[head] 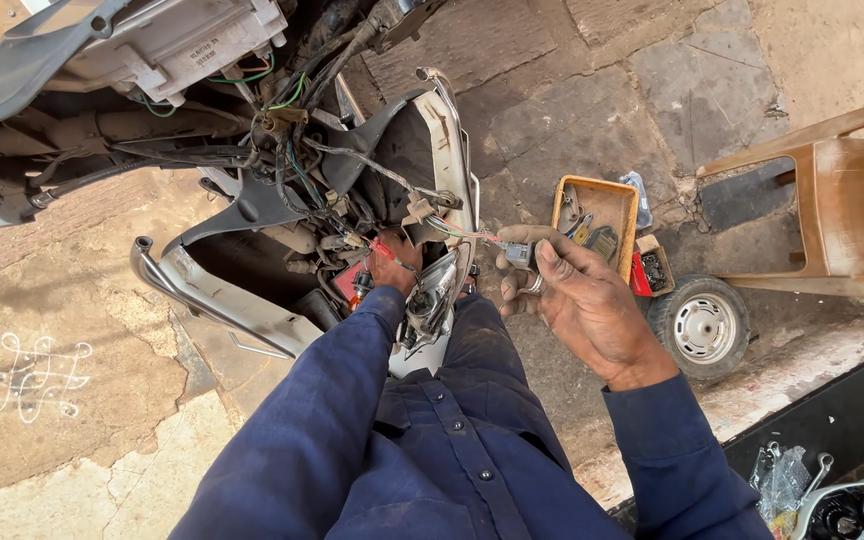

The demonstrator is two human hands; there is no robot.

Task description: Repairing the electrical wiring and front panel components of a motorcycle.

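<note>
A white chalk pattern [37, 377] is drawn on the stone pavement [72, 300] near its left edge. Above it, towards the top left corner, the stripped front of a scooter [152, 60] is seen, with grey panels and a pale plastic housing exposed. A tangle of wires [302, 160] in black, green and red hangs from the frame down into the open body. A curved chrome guard [202, 290] runs below the opening.

The left hand [390, 265] is pushed into the scooter's cavity just below the wires, its sleeve [332, 400] dark blue. Its fingers are hidden among the parts, so it cannot be told whether anything is gripped. A metal lamp fitting [432, 300] lies just beside that hand, resting against the person's knee.

The right hand [577, 300] is held up to the right of the scooter's white panel [457, 170]. A small connector [518, 254] on the end of thin red and pale wires is pinched between its thumb and fingers.

Further right, an orange tray [564, 205] with small tools stands on the pavement, with a small box of parts [654, 268] touching it. A small wheel [702, 325] lies just below, and a brown plastic chair [842, 200] is placed near the right edge.
</note>
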